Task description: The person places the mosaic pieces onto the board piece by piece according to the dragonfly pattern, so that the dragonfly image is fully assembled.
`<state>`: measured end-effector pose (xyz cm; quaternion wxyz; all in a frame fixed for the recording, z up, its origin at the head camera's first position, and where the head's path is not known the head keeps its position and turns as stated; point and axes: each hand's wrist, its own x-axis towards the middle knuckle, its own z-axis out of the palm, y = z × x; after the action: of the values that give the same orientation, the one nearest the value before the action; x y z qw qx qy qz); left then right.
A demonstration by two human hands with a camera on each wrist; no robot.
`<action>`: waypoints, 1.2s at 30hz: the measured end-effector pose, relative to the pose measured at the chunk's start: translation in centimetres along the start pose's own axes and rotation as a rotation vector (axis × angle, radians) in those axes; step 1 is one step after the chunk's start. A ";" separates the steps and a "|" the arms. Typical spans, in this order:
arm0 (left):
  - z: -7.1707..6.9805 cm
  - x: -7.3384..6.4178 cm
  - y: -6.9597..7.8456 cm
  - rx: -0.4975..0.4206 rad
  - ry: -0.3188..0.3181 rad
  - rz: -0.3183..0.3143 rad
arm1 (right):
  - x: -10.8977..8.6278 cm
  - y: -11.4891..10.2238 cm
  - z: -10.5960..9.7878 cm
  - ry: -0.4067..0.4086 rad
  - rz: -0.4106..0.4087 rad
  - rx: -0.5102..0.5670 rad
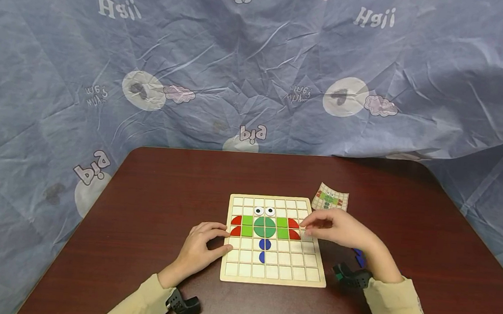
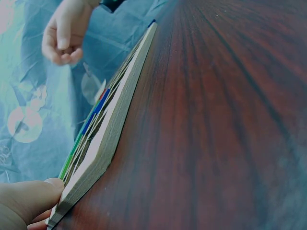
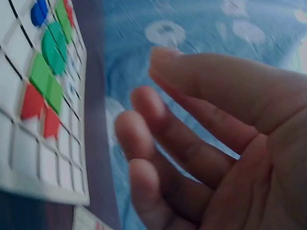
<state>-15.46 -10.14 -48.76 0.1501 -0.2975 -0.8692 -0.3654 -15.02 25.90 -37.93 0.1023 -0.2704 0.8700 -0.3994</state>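
A pale square grid board [image 1: 247, 271] lies on the table, bearing flat coloured pieces. A green circle [image 1: 265, 227] of quarter pieces sits mid-board, flanked by light green squares [image 1: 283, 222] and red curved pieces [image 1: 236, 231]. Two eye pieces [image 1: 270, 211] are above it; a blue circle [image 1: 265, 245] and blue half circle [image 1: 262, 257] are below. My left hand [image 1: 202, 246] rests at the board's left edge, with the thumb [image 2: 36, 195] touching the rim. Over the right side hovers my right hand [image 1: 334, 227], its loosely bent fingers [image 3: 136, 132] holding nothing.
A pattern card [image 1: 319, 202] printed with a similar figure lies behind the right hand. Loose blue pieces [image 1: 360, 258] lie right of the board, partly hidden by the right wrist. The brown table [image 1: 178, 181] ends at a patterned blue cloth [image 1: 222, 76].
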 end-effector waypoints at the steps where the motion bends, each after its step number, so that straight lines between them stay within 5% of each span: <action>1: 0.0 0.0 0.0 0.000 -0.001 -0.001 | -0.3 0.2 -0.5 -0.002 0.018 0.019; 7: -0.1 0.0 0.0 0.001 -0.002 -0.004 | -2.1 2.3 -3.0 -0.002 0.113 0.087; 17: 0.0 -0.1 0.0 0.008 0.010 0.009 | -4.8 6.3 -5.3 0.002 0.146 0.167; 36: -0.2 0.0 0.2 -0.008 -0.005 -0.003 | -6.7 11.6 -5.1 -0.081 0.188 0.347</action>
<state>-15.34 -10.16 -48.54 0.1464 -0.2979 -0.8685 -0.3682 -15.98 39.06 -43.52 0.2189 -0.1821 0.8047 -0.5209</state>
